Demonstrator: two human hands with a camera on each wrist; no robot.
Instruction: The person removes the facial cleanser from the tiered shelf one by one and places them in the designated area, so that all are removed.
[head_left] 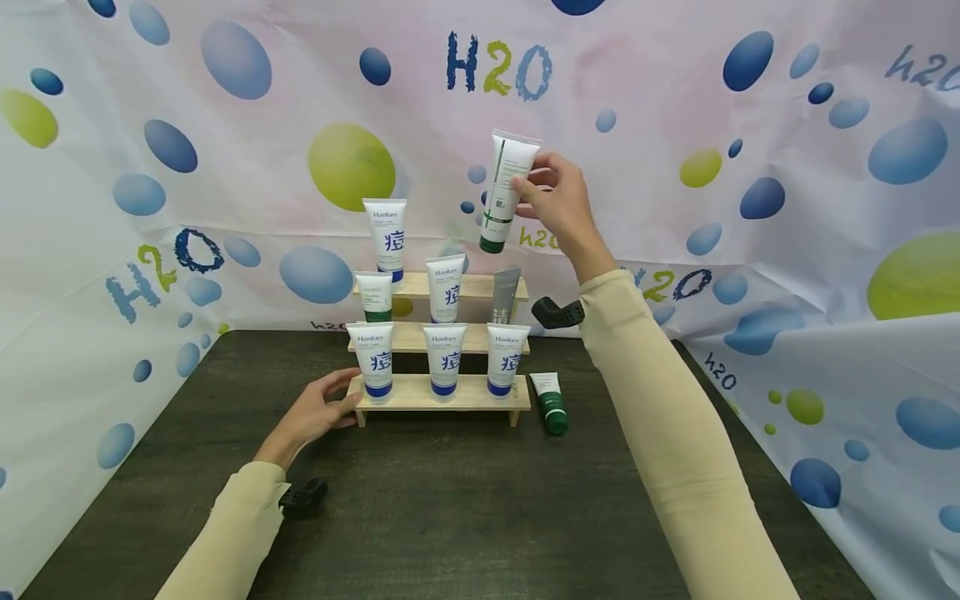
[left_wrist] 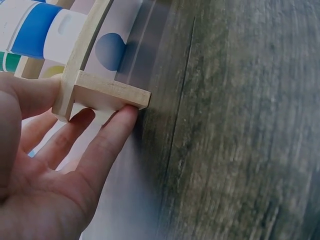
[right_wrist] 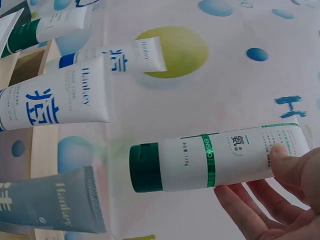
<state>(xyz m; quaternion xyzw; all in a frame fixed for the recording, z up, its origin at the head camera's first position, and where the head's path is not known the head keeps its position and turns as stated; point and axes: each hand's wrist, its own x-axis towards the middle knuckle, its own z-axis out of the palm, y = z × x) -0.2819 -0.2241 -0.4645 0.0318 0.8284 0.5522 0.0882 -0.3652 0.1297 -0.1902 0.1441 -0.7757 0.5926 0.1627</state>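
My right hand [head_left: 561, 198] pinches a white tube with a green cap [head_left: 510, 190] between thumb and fingers, its cap pointing down. The tube is held in the air above the top right of a wooden three-step display rack [head_left: 420, 404]. In the right wrist view, the tube's dark green cap [right_wrist: 146, 168] points away from the hand. My left hand [head_left: 318, 412] grips the left end of the rack's lowest step. In the left wrist view, the thumb lies at the board's edge and the fingertips [left_wrist: 127, 112] touch the wooden support [left_wrist: 112, 91] below it.
Several white tubes with blue caps [head_left: 445, 358] stand on the rack. A small green-capped tube [head_left: 376, 293] and a grey tube [head_left: 505, 293] stand on the middle step. Another green-and-white tube [head_left: 552, 403] lies on the dark table [head_left: 450, 508] right of the rack. A patterned backdrop [head_left: 637, 50] hangs behind.
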